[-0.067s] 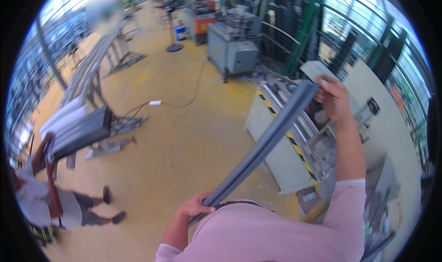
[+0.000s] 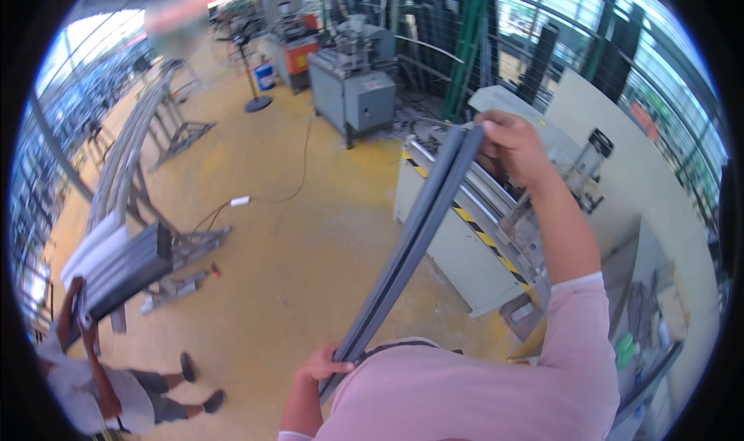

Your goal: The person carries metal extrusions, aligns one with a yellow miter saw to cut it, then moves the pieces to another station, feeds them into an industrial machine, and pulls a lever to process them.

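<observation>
A long grey profile bar (image 2: 425, 232) with a groove along its length slants across my front, in both my hands. Up at its far end, my right hand (image 2: 515, 148) is closed with the fingers around the edge of the bar. My left hand (image 2: 319, 366) grips the near end close to my waist, its thumb lying over the bar. Part of the left fingers is hidden behind the bar. Below and beyond the bar's far end stands a pale machine (image 2: 446, 263) with a black-and-yellow striped edge and metal rails.
To the left a co-worker (image 2: 116, 391) holds the end of a stack of grey profiles (image 2: 128, 274) on a metal rack (image 2: 186, 251). A cable with a white block (image 2: 240, 201) lies on the floor. A grey machine (image 2: 353, 92) stands ahead, a pale panel (image 2: 620, 154) at right.
The view has turned right, so the surroundings sit further left. The bar stands a little steeper in the picture, still in both hands.
</observation>
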{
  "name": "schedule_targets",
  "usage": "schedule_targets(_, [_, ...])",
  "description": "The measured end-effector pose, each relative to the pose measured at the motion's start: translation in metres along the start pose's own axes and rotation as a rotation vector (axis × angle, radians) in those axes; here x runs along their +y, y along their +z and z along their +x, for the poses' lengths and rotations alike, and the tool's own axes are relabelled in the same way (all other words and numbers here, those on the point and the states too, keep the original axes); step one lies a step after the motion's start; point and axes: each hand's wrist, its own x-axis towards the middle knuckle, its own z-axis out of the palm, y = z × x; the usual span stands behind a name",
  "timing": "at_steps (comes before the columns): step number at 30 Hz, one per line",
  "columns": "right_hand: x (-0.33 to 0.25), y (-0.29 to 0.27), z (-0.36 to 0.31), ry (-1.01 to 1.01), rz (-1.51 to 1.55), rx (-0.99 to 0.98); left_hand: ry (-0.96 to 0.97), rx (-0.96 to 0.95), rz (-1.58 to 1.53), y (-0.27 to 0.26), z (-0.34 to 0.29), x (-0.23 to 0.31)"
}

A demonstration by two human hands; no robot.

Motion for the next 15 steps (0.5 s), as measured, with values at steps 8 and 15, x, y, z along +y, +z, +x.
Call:
schedule_targets(8, [-0.009, 0.001, -0.043, -0.199, -0.532, 0.241, 0.019, -0.100, -0.166, 0.002, -0.002, 0.011])
schedule_targets(15, [-0.049, 0.048, -0.045, -0.499, -0.978, 0.306, -0.011, -0.001, -0.033, -0.006, 0.004, 0.012])
